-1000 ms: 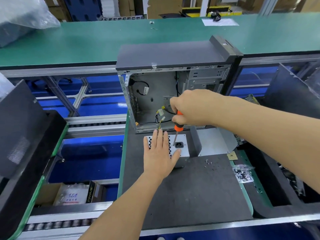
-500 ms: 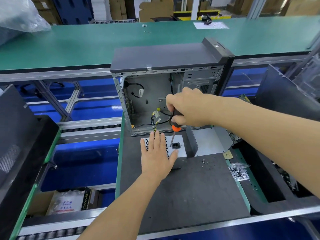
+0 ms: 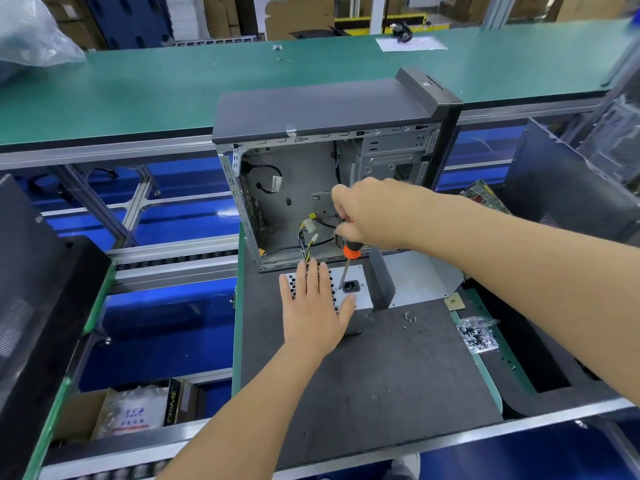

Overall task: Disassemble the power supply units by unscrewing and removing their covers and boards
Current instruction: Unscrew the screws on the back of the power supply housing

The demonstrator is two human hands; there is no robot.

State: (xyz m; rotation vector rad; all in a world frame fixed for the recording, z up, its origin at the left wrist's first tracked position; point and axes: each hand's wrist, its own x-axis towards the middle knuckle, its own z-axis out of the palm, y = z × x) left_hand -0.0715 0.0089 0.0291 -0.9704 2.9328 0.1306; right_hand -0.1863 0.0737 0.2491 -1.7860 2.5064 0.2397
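The left hand point(image 3: 313, 308) presses flat, fingers straight, on one power supply point(image 3: 348, 301) standing on the dark tabletop point(image 3: 381, 375), while the right hand point(image 3: 370, 213) grips one orange-collared screwdriver point(image 3: 349, 263), its shaft running steeply down to the unit's face beside the socket. Directly beyond stands one open computer case point(image 3: 311, 133); a few loose screws point(image 3: 410, 320) lie just right of the unit.

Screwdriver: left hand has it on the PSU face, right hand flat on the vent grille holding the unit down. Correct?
Hands are swapped. In the head view the right hand grips the screwdriver on the PSU face; the left hand lies flat on the vent grille.
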